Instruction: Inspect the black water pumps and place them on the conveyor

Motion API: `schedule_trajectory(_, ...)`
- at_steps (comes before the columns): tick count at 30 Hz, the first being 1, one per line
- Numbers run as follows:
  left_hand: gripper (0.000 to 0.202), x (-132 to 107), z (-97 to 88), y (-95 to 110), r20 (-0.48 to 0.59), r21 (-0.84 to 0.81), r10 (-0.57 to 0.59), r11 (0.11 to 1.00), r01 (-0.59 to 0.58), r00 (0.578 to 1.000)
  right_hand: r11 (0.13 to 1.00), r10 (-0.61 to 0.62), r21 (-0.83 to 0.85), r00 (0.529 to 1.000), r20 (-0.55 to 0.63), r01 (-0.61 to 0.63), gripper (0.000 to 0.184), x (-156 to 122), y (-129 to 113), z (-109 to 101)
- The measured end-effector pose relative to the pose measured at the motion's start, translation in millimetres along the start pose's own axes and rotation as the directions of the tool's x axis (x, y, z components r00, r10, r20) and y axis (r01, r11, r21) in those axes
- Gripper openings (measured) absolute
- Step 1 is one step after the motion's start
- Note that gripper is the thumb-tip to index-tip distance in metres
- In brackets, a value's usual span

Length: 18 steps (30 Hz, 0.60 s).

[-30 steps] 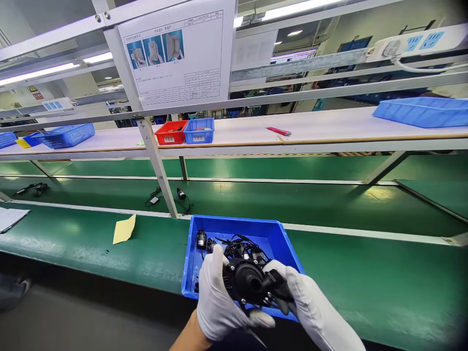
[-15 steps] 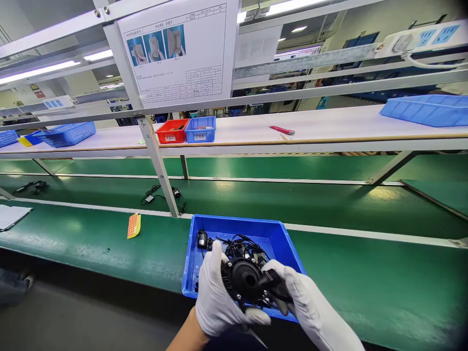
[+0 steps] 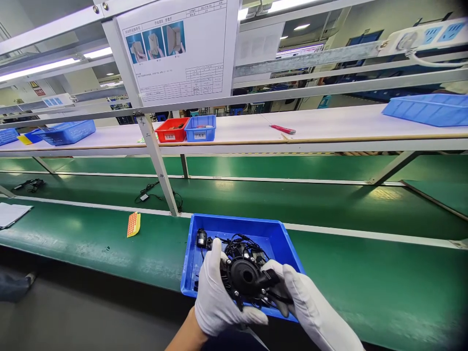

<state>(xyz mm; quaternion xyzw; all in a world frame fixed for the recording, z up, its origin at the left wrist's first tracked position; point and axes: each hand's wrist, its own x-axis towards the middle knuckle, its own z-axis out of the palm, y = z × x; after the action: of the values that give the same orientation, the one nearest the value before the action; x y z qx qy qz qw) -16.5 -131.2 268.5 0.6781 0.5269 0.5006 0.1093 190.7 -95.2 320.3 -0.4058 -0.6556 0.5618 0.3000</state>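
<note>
Both my hands wear white gloves and hold a black water pump [image 3: 244, 277] with a round screwed cover and a central hole. My left hand [image 3: 215, 297] is wrapped round the pump's left side, thumb pointing up. On the other side, my right hand [image 3: 296, 292] grips the pump near its side outlet and a black cable; some of its fingers are hidden. Beneath the hands, a blue bin [image 3: 281, 243] contains tangled black cables [image 3: 239, 243] and a small black cylindrical part [image 3: 201, 238].
An orange-and-yellow sticker sheet [image 3: 133, 224] and white papers [image 3: 12, 214] lie left on the green bench. Behind, corded devices [image 3: 144, 196] rest on a green belt. A shelf holds a red bin [image 3: 171, 130], a small blue bin [image 3: 200, 129] and a red knife-like tool [image 3: 282, 129]. A metal post [image 3: 159, 165] stands ahead.
The corded devices on the belt have shifted slightly left, one partly behind the post. My hands and the pump hold nearly the same pose.
</note>
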Motion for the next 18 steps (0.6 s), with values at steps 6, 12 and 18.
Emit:
schedule_trajectory(6,0.149,-1.2,2.5,-1.0,0.021,-0.030,-0.018,0.999,0.018,1.000,1.000,0.017,-0.013,1.000,-0.023,-0.017,0.067,1.1,1.4,-1.4)
schedule_trajectory(12,0.145,-1.0,4.9,-2.9,-0.007,-0.065,-0.010,0.998,0.009,1.000,1.000,0.021,-0.001,1.000,0.001,-0.021,0.069,5.0,1.9,-2.5)
schedule_trajectory(18,0.147,-1.0,2.0,-4.1,-0.017,0.000,0.008,1.000,-0.008,1.000,0.999,-0.008,-0.042,1.000,0.004,0.008,0.066,7.8,2.6,-1.9)
